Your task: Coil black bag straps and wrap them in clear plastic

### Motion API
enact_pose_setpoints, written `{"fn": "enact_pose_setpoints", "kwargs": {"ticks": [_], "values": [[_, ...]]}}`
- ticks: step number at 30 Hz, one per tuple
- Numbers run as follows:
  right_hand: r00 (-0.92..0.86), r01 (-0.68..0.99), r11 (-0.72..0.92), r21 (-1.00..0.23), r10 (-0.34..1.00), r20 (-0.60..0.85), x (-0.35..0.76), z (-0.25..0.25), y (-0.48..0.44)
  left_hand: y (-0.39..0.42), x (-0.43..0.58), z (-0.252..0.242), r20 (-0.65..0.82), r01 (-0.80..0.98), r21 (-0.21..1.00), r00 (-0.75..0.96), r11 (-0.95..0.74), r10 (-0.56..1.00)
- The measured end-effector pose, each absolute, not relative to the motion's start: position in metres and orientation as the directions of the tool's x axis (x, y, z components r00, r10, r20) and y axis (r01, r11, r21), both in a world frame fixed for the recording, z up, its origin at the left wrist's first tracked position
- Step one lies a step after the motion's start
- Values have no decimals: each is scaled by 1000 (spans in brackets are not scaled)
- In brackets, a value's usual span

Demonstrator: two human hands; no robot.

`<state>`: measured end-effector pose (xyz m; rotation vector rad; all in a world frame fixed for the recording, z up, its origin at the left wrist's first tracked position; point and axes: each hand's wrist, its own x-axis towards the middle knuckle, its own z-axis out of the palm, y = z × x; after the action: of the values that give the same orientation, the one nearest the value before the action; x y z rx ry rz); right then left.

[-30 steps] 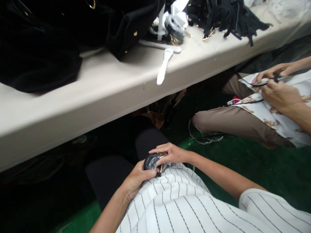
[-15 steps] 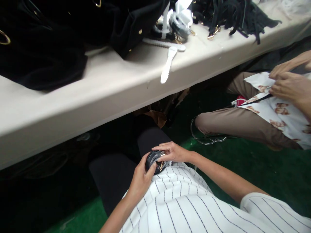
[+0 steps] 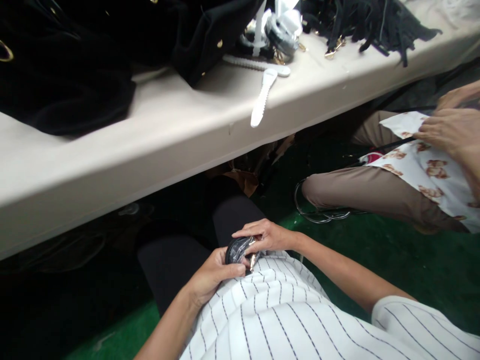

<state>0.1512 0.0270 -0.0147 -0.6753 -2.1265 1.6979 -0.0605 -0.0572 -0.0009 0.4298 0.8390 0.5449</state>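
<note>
**Fingers pinch a wrapped bundle over the lap**

Fingers [image 3: 233, 270] of the left hand [image 3: 210, 280] curl under and around a small dark bundle [image 3: 236, 249] in clear shiny wrap, with the thumb pressed on its near side. The right hand [image 3: 270, 236] arches over the top, fingertips drawn narrow on the far edge. A gold clip [image 3: 252, 259] pokes out below, between the two hands. This two-sided grip looks meant to stop the slippery wrap from turning. The wrap seems to hold a coiled dark strap, though that is too small to be sure of. The bundle sits low against the striped shirt [image 3: 285, 315], above dark-clad knees and well below the edge of the counter [image 3: 168, 135].

On the counter a white strap [image 3: 262, 95] hangs partly over the edge. Behind it stand a silvery wrapped roll [image 3: 282, 34] and a heap of black straps [image 3: 360, 22]. Black bags [image 3: 67, 65] slump at the left, probably pushed back to keep them off the edge; what is inside them cannot be seen.

At the right, another person's hands [image 3: 448, 131] rest on a patterned cloth [image 3: 420, 175] across their lap. Metal rings [image 3: 321, 214] lie on the green floor [image 3: 393, 260] by their knee.
</note>
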Motion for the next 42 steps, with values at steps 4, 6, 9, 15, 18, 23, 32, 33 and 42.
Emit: {"fn": "enact_pose_setpoints", "kwargs": {"ticks": [4,6,9,15,18,23,32,33,42], "values": [[-844,92,163,-982,536,10,152,-4,34,-58,-63,2,-461,-422,473,629,773,626],[-842,75,138,-988,540,12,153,-2,35,-59,-62,4,-441,-498,423,617,757,652],[-829,63,86,-994,559,-5,154,-5,34,-61,-58,5,-499,-552,300,605,778,621],[-812,27,-43,-999,582,-48,155,-16,27,-60,-55,10,-558,-486,376,561,789,611],[-817,35,-78,-996,573,-73,157,-19,26,-59,-53,16,-577,-436,406,559,803,595],[-830,48,-135,-990,546,-115,158,-22,27,-60,-49,21,-573,-375,494,537,784,619],[-783,119,-191,-974,586,-211,166,-15,38,-57,-51,25,-563,-365,561,490,743,666],[-730,118,-247,-962,635,-253,168,-16,38,-57,-53,25,-561,-360,587,464,725,685],[-9,-73,-570,-818,821,-571,152,-38,21,-44,-73,16,-441,-72,892,80,446,894]]}}
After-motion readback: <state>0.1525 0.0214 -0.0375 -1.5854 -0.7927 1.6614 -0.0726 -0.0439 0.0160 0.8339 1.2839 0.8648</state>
